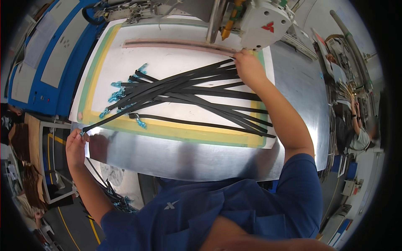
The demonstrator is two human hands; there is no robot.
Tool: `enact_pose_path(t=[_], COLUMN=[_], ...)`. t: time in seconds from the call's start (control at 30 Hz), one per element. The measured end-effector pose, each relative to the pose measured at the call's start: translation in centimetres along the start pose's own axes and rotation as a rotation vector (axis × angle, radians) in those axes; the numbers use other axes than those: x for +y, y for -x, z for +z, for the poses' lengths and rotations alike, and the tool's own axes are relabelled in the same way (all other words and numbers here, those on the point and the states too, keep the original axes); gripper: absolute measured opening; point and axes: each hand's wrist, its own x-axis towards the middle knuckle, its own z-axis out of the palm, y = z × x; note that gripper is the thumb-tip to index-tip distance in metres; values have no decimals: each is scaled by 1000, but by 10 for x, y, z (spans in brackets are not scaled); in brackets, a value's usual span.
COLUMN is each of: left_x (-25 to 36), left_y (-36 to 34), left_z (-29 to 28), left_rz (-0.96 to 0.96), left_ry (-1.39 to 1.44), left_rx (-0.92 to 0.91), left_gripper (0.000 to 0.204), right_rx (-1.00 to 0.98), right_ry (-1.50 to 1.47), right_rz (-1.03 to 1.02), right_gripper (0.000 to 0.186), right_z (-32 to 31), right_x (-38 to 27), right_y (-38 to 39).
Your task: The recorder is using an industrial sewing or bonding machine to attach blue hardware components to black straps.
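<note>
Two bare hands stretch one long black strap between them across a white work board edged in yellow and green. The left hand sits at the near left corner of the metal table, its fingers pinched together on the strap's lower end, just off the board's edge. The right hand rests at the far right of the board, close under the white sewing machine head; its fingers are closed down on the strap's other end (exactly how they grip is hidden by the back of the hand). The strap runs on a diagonal from near left to far right, lying over a loose pile of black straps fanned across the board, several with small turquoise clips at their left ends. A long pinkish strip lies along the board's far edge. A blue machine cabinet stands to the left, and another person works at the far right.
</note>
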Motion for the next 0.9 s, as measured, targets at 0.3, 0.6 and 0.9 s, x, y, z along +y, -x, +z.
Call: enact_pose_path(t=[0.3, 0.6, 0.9], left_x=[-5, 6, 34], left_y=[-5, -19, -84], left_z=[17, 28, 111], left_rz=[-39, 101, 282], left_ry=[82, 63, 230], left_rx=[49, 46, 84], left_gripper=[13, 21, 17], right_rx=[-109, -367, -42], right_ry=[-263, -422, -646], right_rz=[-209, -54, 128], right_gripper=[23, 12, 32], right_z=[-13, -25, -140], right_x=[-7, 16, 110], right_y=[7, -13, 40])
